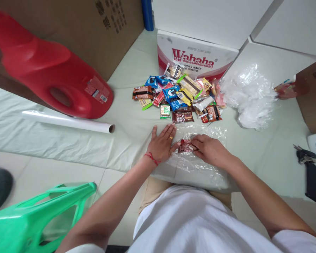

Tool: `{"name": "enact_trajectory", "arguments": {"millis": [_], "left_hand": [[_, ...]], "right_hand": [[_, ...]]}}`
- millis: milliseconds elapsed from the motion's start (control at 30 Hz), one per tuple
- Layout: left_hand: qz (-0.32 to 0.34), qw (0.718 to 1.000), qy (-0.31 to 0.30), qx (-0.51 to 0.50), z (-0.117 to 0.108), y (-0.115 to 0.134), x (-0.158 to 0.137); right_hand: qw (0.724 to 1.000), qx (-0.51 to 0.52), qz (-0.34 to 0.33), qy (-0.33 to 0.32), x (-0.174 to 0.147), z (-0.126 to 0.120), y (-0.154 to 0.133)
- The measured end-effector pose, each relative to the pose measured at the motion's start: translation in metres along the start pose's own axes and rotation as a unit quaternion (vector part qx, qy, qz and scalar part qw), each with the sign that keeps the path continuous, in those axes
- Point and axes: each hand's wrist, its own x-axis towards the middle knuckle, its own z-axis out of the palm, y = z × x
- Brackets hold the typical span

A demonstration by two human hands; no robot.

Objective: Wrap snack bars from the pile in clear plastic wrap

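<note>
A clear plastic bag (pixel 210 168) lies spread at the table's front edge. My left hand (pixel 162 142) is flat on its left side, fingers stretched out, with the thumb tip close to the left end of a brown snack packet (pixel 183 146). The fingers of my right hand (pixel 209 149) are closed on the right end of that packet, low over the bag. Just beyond my hands is a heap of wrapped snacks (pixel 173 93) in blue, yellow, red and brown. At its near edge lies a dark brown cocoa packet (pixel 183 117).
Crumpled clear bags (pixel 250 98) lie right of the heap, with a Wahaha carton (pixel 197 56) behind it. At left are a red jug (pixel 52 66) and a white roll (pixel 68 121). Keys (pixel 304 154) and a black phone (pixel 315 182) lie far right. A green stool (pixel 28 218) stands below.
</note>
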Motion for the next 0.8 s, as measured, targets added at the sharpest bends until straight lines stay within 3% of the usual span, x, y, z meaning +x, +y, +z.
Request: {"name": "enact_trajectory", "arguments": {"millis": [300, 467, 600, 800], "left_hand": [[-0.008, 1.0, -0.006, 0.003, -0.001, 0.002, 0.0], [-0.008, 1.0, -0.005, -0.003, -0.003, 0.002, 0.001], [-0.007, 1.0, -0.009, -0.011, -0.005, 0.002, 0.001], [-0.009, 1.0, -0.014, -0.012, -0.007, 0.002, 0.001]], "right_hand": [[1.0, -0.001, -0.005, -0.017, -0.016, -0.006, -0.001], [0.998, -0.041, -0.028, -0.039, -0.013, 0.008, -0.007], [0.998, -0.042, -0.05, -0.007, -0.005, 0.018, -0.012], [0.998, -0.049, 0.032, 0.031, 0.001, 0.02, -0.016]]}}
